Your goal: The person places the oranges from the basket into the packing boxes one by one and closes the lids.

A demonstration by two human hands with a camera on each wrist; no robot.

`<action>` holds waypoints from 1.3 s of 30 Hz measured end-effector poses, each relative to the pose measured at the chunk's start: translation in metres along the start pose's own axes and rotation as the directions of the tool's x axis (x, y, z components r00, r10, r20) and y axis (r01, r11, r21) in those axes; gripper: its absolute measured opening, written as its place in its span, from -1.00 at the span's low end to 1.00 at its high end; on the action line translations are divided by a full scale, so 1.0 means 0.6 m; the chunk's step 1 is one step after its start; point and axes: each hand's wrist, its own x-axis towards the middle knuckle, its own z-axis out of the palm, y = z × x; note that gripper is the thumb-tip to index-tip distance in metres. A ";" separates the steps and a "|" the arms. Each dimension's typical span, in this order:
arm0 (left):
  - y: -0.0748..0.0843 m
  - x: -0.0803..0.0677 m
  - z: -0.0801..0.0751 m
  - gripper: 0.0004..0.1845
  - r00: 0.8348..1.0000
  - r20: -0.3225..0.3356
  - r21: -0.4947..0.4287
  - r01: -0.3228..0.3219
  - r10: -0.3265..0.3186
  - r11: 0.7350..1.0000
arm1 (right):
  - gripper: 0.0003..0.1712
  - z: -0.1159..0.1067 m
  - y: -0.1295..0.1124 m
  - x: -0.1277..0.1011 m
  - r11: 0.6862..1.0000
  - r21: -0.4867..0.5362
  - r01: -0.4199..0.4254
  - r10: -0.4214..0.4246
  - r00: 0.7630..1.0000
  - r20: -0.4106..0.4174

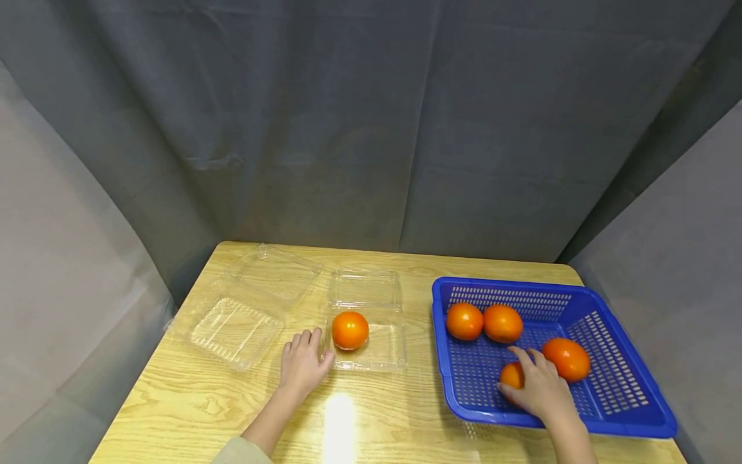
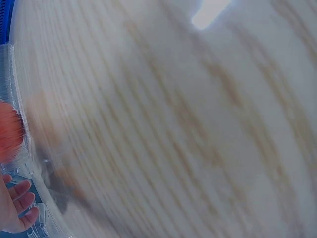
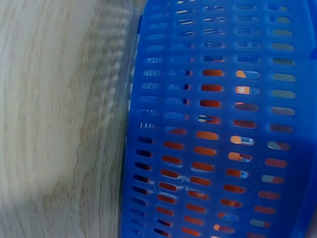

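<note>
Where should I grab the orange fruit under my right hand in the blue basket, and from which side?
Take the fruit from above, fingers and thumb wrapped around its widest part. It is round and smooth, and the blue basket wall blocks a side approach. Your right hand already rests over it.

The right hand (image 1: 539, 390) covered most of the orange fruit (image 1: 511, 375) under its fingers in the blue basket (image 1: 632, 412), so the grip could not be told. In the left wrist view, the table (image 2: 173, 124) was blurred, and the edge beside it cut off the left hand (image 2: 15, 208).
</note>
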 end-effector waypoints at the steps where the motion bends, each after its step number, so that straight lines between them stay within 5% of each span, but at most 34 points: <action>1: 0.000 0.000 -0.001 -0.46 1.000 0.006 -0.001 0.002 -0.002 1.000 | -0.13 0.001 0.001 0.000 1.000 0.000 -0.001 0.001 1.000 0.003; 14: 0.002 0.000 -0.003 -0.46 1.000 0.020 -0.002 0.013 -0.013 1.000 | -0.06 0.001 0.008 0.003 0.998 0.023 -0.064 0.061 0.990 0.129; 39: 0.001 -0.002 -0.002 -0.46 1.000 -0.001 -0.004 0.005 -0.005 1.000 | -0.17 0.002 0.006 0.008 0.997 0.035 -0.062 0.058 0.993 0.100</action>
